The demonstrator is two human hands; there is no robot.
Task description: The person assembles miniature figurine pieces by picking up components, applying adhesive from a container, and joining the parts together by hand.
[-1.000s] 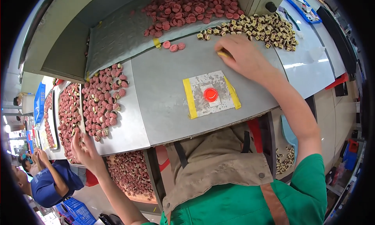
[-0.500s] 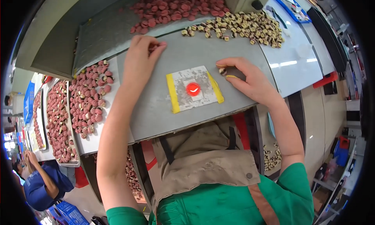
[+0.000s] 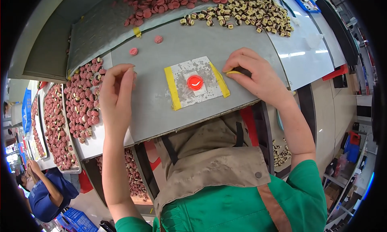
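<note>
My left hand (image 3: 116, 96) is over the left part of the grey table (image 3: 157, 125), thumb and fingers pinched, with a sliver of a pink ridged piece (image 3: 134, 76) showing at the fingertips. Beyond it lie two pink ridged pieces, one round piece (image 3: 133, 51) and one fluted piece (image 3: 158, 39). My right hand (image 3: 259, 77), yellow covers on its fingertips, is closed beside a white plate (image 3: 183, 73) edged with yellow tape; whatever it holds is hidden. A glowing red round (image 3: 195, 82) with a white curved mark sits mid-plate.
Pink ridged pieces (image 3: 169, 2) are heaped at the back, next to a pile of cream-and-brown cubes (image 3: 258, 14). On the left are assembled pink-and-cream pieces (image 3: 82, 99) and a full tray (image 3: 58, 127). A person in blue (image 3: 50, 193) works at the far left.
My left hand has come back toward me and left, uncovering two pink pieces on the table. My right fingers have closed in, and the cream-and-brown cube seen there no longer shows. The view has shifted slightly.
</note>
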